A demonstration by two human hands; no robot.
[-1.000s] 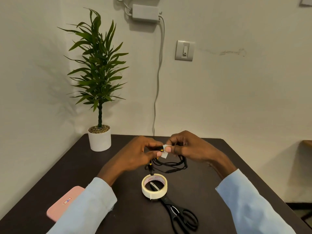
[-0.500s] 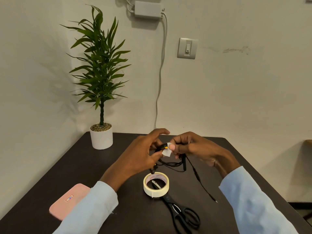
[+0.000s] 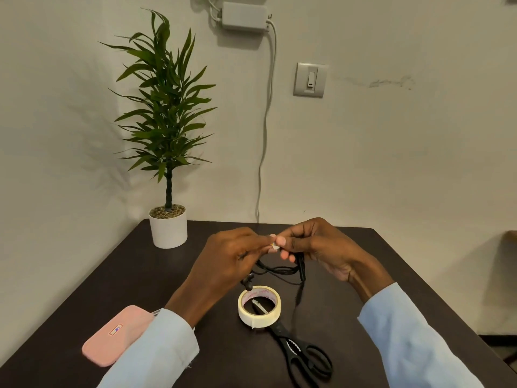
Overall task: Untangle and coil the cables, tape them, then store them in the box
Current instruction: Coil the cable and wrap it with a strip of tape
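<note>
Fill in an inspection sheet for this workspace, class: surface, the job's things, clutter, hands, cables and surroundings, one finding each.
Surface: dark table, set against a pale wall.
Job's things: black cable hangs coiled between both hands with a small tape piece at the pinch; tape roll lies flat over the tips of the black scissors; pink case at the near left.
Clutter: nothing seen.
Hands: left hand and right hand both pinch the cable at the tape.
Cables: one loose end trails down beside the roll; a white wall cord drops behind the table.
Surroundings: potted plant, wall switch, white adapter.
</note>
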